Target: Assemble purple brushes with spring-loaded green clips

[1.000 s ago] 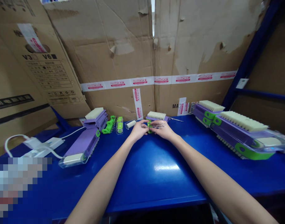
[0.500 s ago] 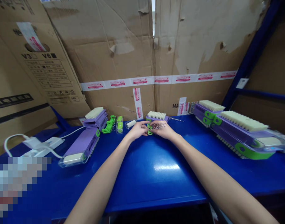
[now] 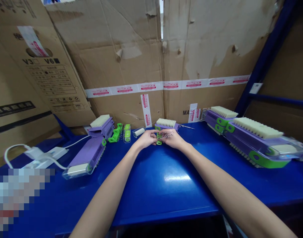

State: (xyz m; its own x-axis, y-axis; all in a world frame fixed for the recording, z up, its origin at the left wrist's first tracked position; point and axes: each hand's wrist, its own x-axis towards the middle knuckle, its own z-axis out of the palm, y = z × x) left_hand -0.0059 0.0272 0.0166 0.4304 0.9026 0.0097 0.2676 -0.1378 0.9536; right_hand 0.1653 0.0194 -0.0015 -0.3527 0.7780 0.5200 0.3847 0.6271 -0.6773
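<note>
Near the back of the blue table, my left hand and my right hand meet with fingers bent around a small green plastic piece. Both are closed on it, and the fingers cover most of it. A thin metal coil spring lies across my right fingers, its left end close to the green piece. Whether the two are joined, I cannot tell. Just behind my hands is a purple brush with pale bristles upward. A clear tube with a white roller lies left of my left hand.
Purple-and-green brush units stand at left and right. Green brackets and a clear-cased green part lie left of centre. A thin metal tool rests behind. A white power strip sits far left; cardboard walls the back.
My hands stay together on the green piece, with only slight finger movement. The spring has shifted a little to the left over my right hand. The view has moved slightly.
</note>
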